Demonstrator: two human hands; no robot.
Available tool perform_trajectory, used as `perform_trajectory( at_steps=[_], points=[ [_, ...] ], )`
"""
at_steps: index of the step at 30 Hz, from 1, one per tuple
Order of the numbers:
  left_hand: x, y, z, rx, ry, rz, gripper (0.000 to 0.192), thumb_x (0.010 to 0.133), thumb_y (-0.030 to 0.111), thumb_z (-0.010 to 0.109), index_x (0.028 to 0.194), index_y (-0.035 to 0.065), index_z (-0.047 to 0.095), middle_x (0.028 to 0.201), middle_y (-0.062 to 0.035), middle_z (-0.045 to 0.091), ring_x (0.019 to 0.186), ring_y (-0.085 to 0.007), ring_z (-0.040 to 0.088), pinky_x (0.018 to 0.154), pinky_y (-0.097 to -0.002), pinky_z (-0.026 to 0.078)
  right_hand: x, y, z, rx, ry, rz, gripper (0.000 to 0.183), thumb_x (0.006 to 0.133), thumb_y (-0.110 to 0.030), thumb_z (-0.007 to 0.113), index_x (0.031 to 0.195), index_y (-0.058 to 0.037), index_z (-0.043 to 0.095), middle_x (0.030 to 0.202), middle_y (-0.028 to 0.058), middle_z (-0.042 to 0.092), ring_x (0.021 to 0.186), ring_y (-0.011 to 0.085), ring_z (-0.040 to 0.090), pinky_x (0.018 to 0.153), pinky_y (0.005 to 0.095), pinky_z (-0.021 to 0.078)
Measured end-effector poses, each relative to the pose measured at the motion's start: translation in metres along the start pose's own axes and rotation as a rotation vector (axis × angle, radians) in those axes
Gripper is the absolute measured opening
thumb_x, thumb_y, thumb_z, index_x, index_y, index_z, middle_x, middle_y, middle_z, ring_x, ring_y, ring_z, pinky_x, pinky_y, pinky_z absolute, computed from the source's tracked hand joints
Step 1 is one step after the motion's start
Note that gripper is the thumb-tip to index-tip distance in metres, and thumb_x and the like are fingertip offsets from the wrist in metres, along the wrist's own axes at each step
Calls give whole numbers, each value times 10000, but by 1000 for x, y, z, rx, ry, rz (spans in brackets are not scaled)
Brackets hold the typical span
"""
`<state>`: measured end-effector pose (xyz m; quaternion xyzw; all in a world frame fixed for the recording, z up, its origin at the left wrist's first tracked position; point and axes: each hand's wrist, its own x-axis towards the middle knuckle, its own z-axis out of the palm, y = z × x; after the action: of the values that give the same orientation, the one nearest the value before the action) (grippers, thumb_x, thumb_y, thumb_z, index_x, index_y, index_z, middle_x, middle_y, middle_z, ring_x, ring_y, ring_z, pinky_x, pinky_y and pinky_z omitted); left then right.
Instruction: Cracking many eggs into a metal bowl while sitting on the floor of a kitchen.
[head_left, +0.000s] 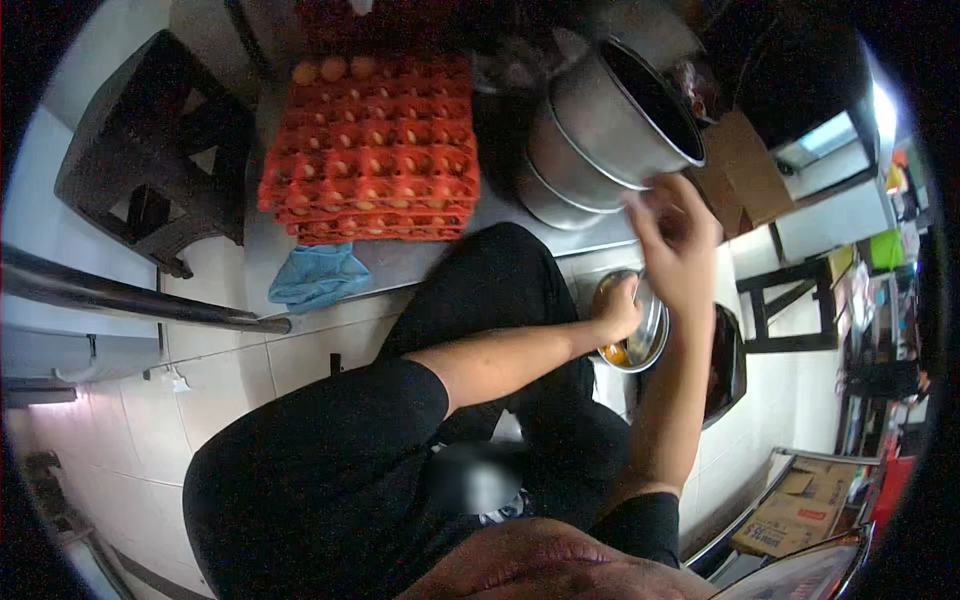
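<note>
My left hand (619, 309) is closed at the near rim of a round metal bowl (661, 341), and covers part of it. Orange-yellow egg yolk (615, 354) shows inside the bowl. My right hand (679, 232), blurred, is raised with bent fingers beside the lower rim of a tilted stack of metal pots (600, 142). Whether it touches that rim or pinches something small is unclear. Left of the pots stand stacked red egg trays (375, 161), with a few brown eggs (334, 70) at the far left corner of the top one.
A blue cloth (319, 277) lies by the front edge of the metal surface (405, 264). A dark plastic stool (142, 150) stands at the left, near a dark metal bar (142, 292). Beyond my right forearm is a dark bin (726, 367). A cardboard box (739, 169) sits behind the pots.
</note>
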<state>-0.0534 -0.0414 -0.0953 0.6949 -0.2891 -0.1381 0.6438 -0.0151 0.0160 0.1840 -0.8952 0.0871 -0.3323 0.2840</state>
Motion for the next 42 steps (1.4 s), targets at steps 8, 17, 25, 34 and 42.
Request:
perform_trajectory(
  at_steps=[8,17,25,34,42],
  points=[
    [-34,56,-67,-21,-378,-117,475,1106,289,520,1528,96,419,1539,-137,485,1425,-279,444,1207,-441,319,165,-65,275,-184,-296,-375,631,939,-405,733,1462,-75,611,1323,221,711,1226,374,685,1074,474,535],
    [-56,43,-133,-603,-727,-256,488,1140,323,524,1555,76,451,1558,-160,506,1449,-216,451,1236,-401,329,198,-73,324,-217,-352,-205,486,854,-369,771,1222,-83,637,1152,230,686,1157,419,662,955,468,582],
    [-25,6,-45,-882,-460,-132,424,1119,302,575,1447,34,559,1440,-213,606,1362,-192,540,1170,-385,411,73,-41,101,1330,-306,576,391,1154,-455,368,1370,-165,514,895,44,523,558,129,374,523,270,337],
    [20,71,-57,73,-151,37,129,899,112,700,972,11,663,789,-170,697,724,-304,697,683,-434,532,-175,136,-117,-140,334,275,229,1024,-117,630,1229,-15,627,932,130,728,772,215,709,710,344,574],
    [17,48,-48,8,-280,40,158,849,18,649,784,18,505,677,-26,489,641,-126,481,608,-322,412,-244,225,-85,-312,-253,534,281,965,-375,677,1119,-141,692,846,182,752,819,418,744,748,537,593]
  ],
)
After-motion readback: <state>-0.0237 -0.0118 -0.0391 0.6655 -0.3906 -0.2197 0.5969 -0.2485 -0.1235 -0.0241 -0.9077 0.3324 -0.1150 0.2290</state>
